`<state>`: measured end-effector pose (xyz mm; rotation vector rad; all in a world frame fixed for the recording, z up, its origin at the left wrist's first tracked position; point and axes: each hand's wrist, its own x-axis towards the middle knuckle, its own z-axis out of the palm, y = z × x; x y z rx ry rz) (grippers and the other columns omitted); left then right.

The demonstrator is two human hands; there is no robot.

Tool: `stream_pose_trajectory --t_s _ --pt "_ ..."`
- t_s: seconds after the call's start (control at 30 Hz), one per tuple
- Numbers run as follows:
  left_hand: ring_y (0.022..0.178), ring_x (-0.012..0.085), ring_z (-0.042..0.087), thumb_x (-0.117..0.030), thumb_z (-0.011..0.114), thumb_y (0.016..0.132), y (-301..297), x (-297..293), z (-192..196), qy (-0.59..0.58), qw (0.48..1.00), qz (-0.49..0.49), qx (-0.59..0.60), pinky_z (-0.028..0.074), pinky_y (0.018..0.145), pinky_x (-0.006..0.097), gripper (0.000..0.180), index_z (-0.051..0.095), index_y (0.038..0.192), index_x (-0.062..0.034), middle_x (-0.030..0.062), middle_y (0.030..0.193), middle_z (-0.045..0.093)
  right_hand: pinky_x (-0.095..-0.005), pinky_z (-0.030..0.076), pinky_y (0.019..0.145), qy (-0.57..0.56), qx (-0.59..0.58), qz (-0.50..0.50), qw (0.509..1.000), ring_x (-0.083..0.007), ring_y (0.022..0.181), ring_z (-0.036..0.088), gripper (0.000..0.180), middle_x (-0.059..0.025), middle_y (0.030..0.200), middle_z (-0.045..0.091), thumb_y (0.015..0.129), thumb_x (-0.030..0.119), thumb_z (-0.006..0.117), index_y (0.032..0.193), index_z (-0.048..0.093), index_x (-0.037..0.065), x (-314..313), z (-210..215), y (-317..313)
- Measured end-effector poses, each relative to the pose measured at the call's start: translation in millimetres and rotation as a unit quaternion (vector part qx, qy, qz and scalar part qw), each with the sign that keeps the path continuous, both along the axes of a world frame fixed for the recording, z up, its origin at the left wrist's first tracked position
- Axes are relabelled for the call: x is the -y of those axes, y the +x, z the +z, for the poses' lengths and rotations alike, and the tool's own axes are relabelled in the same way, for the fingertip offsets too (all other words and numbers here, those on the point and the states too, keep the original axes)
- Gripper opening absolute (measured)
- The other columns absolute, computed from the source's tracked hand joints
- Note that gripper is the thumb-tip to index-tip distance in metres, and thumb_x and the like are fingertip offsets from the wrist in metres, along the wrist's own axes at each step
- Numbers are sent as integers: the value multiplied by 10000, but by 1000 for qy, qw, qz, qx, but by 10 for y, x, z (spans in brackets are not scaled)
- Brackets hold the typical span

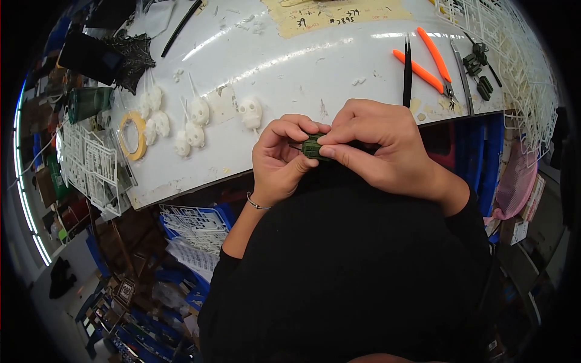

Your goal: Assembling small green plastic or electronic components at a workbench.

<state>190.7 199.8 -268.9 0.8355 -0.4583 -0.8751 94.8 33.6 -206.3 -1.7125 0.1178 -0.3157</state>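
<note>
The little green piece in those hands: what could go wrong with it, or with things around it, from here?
The green piece is pinched in the fingertips of the left hand and right hand, near the front edge of the white table; if it slipped, it might drop off.

The black tweezers lie close to the right hand, so a stray movement could knock them.

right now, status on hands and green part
Left hand and right hand both pinching green part. Part held near bench edge, partly hidden by fingers. Nothing seen in the way.
</note>
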Motion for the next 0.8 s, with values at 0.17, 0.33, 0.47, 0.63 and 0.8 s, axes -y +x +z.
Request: stream_pose_trajectory --t_s 0.17,0.33,0.47,0.63,0.8 --pt "1076 268 594 27 760 745 -104 27 -28 21 999 13 20 506 923 347 342 531 987 -49 117 1076 560 -231 348 485 -34 -4 -4 999 -118 520 446 71 -34 715 601 733 -46 684 765 691 17 39 -40 -85" --pt "1060 262 599 30 764 738 -159 67 -32 30 999 26 33 508 911 339 339 538 979 -45 114 1057 570 -234 348 480 -42 8 -6 999 -120 512 441 70 -35 717 603 735 -46 686 768 692 15 74 -62 -135" --pt "1061 264 599 37 763 735 -185 91 -45 27 999 26 29 508 907 338 340 540 979 -46 113 1054 574 -235 349 480 -18 8 -11 1000 -122 515 440 71 -36 717 603 734 -45 689 772 693 15 94 -70 -163" --pt "1063 269 599 43 764 730 -190 119 -50 20 999 21 39 509 909 340 345 541 978 -47 113 1059 573 -231 346 480 9 13 -19 1000 -120 516 436 81 -36 718 603 732 -51 689 773 694 19 105 -112 -184" --pt "1066 274 600 45 764 729 -208 143 -49 13 999 20 21 510 908 340 344 542 975 -48 112 1057 573 -228 340 480 8 19 -14 1000 -115 517 429 84 -33 712 598 731 -55 688 767 693 21 127 -123 -190"
